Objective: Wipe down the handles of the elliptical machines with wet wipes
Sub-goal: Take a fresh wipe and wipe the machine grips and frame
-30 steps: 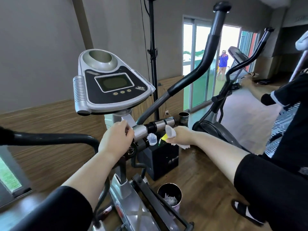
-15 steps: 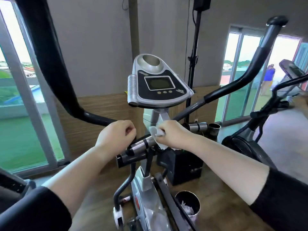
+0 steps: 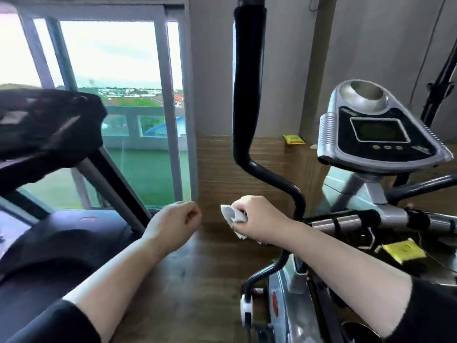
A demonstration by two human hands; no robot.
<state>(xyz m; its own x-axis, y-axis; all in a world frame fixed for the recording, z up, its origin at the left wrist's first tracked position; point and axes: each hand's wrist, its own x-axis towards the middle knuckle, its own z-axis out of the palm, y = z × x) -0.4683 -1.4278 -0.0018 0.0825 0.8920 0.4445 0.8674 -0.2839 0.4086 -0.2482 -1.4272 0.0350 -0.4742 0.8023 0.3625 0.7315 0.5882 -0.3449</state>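
1. 1 grey-and-black elliptical console (image 3: 385, 134) has 1 screen and 3 round buttons; its markings are too blurred to read.
2. 2 yellow packets: upper packet (image 3: 293, 139) on the wooden ledge (image 3: 267, 141), lower packet (image 3: 401, 252) below the chrome bar (image 3: 331, 222).
3. Right hand (image 3: 262, 221) grips 1 crumpled white wet wipe (image 3: 231, 215), just beside the tall black foam-padded handle (image 3: 248, 82).
4. Left hand (image 3: 173, 224): fingers curled, holding nothing.

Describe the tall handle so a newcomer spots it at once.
Find the elliptical's grey console at right. Left of it a black padded handle rises out of frame. Unlike the short chrome grip below, it stands upright.
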